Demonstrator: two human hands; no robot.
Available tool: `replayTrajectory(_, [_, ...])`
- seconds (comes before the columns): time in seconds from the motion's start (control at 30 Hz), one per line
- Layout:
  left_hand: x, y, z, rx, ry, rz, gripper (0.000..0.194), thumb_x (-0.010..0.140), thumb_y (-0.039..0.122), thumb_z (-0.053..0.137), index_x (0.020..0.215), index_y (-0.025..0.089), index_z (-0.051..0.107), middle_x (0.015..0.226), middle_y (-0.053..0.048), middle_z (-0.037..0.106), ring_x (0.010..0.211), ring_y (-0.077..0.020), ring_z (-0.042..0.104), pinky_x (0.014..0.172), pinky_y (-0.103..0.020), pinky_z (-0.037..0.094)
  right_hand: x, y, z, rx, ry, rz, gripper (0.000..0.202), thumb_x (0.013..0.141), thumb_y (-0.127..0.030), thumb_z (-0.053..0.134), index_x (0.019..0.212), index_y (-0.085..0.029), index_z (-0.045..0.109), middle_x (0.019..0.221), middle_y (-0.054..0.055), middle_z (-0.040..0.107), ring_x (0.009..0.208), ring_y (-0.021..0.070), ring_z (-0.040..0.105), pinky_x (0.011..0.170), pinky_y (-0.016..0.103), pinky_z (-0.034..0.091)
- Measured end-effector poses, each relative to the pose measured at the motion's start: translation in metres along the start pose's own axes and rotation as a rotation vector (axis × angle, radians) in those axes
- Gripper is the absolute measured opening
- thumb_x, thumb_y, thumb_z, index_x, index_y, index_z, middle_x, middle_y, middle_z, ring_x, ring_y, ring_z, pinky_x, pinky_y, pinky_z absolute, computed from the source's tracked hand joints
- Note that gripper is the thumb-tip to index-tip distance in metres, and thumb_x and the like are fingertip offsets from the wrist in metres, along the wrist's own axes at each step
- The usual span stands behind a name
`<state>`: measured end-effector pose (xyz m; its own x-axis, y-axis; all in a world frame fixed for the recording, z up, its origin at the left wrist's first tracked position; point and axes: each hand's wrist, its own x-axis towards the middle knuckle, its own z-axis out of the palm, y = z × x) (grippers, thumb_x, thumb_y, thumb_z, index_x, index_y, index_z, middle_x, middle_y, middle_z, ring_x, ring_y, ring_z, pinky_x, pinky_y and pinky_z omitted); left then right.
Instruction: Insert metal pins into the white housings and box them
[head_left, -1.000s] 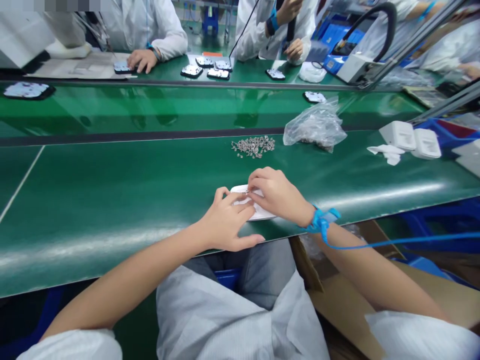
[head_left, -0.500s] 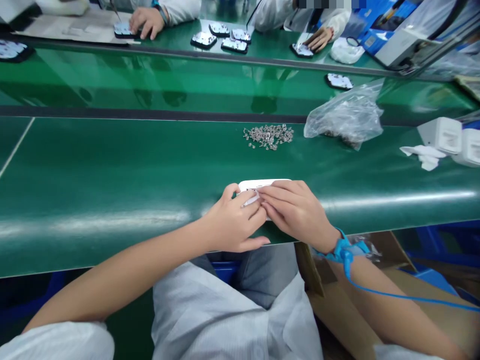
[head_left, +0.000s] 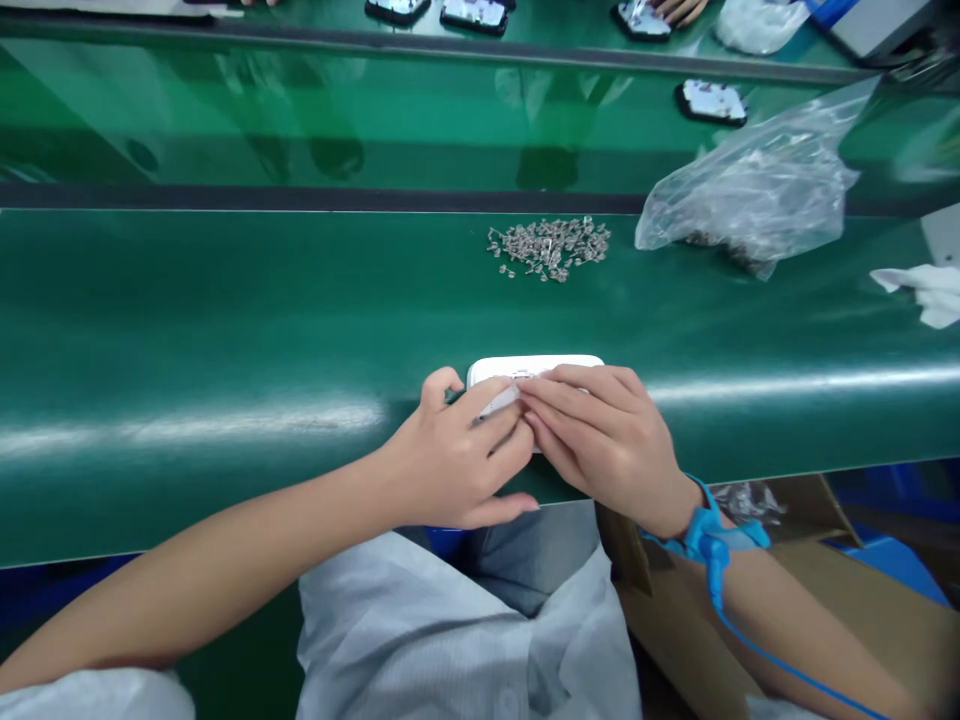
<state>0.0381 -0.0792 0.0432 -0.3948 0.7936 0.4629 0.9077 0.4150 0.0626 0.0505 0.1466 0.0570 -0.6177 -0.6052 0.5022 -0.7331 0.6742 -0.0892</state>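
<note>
A white rounded casing (head_left: 536, 363) lies on the green work surface near its front edge, largely covered by both hands. My left hand (head_left: 465, 450) rests over its left part, fingers bent, with a small white piece (head_left: 500, 402) showing between the fingers. From the right, my right hand (head_left: 607, 425) reaches over the casing, its fingers pressed together and the fingertips meeting those of my left hand. Whatever sits under the right fingertips is hidden. Beyond the casing lies a loose pile of small metal parts (head_left: 551, 247).
A clear plastic bag (head_left: 757, 190) with small parts lies at the back right, near white tissue (head_left: 926, 290). Black-and-white units (head_left: 711, 102) lie beyond the dark rail (head_left: 322, 198). Another person's hand (head_left: 679, 10) touches one. A blue cord (head_left: 787, 660) trails from my right wrist.
The view has tilted down and come closer, so the far bench shows less. Both hands stay at the casing, and a bit more of its top edge shows.
</note>
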Motion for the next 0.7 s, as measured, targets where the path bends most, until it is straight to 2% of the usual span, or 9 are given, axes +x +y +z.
replayTrajectory(0.23, [0.0007, -0.0016, 0.0007, -0.023, -0.011, 0.003, 0.046, 0.103, 0.055, 0.044, 0.104, 0.015, 0.066, 0.109, -0.010, 0.073, 0.124, -0.0318, 0.057, 0.084, -0.046, 0.032, 0.0008, -0.0004, -0.0016, -0.024, -0.010, -0.010, 0.019, 0.097, -0.013, 0.065, 0.111, -0.021, 0.074, 0.117, 0.005, 0.078, 0.101, 0.0258, 0.071, 0.081, 0.044, 0.053])
replayTrajectory(0.47, [-0.0001, -0.0017, 0.0014, -0.066, -0.035, 0.002, 0.045, 0.100, 0.056, 0.050, 0.108, 0.015, 0.067, 0.111, -0.013, 0.071, 0.127, -0.0362, 0.055, 0.089, -0.046, 0.034, 0.0022, 0.0001, -0.0035, -0.040, -0.054, -0.023, 0.023, 0.097, -0.014, 0.063, 0.114, -0.023, 0.076, 0.119, 0.005, 0.077, 0.105, 0.0258, 0.068, 0.083, 0.043, 0.051])
replayTrajectory(0.7, [-0.0011, -0.0012, 0.0042, -0.037, 0.000, 0.009, 0.051, 0.101, 0.060, 0.045, 0.107, 0.014, 0.068, 0.110, -0.013, 0.072, 0.126, -0.0346, 0.055, 0.088, -0.046, 0.033, 0.0046, -0.0002, -0.0045, -0.031, -0.096, -0.045, 0.020, 0.098, -0.014, 0.061, 0.110, -0.024, 0.074, 0.113, 0.004, 0.078, 0.104, 0.0250, 0.068, 0.085, 0.042, 0.052])
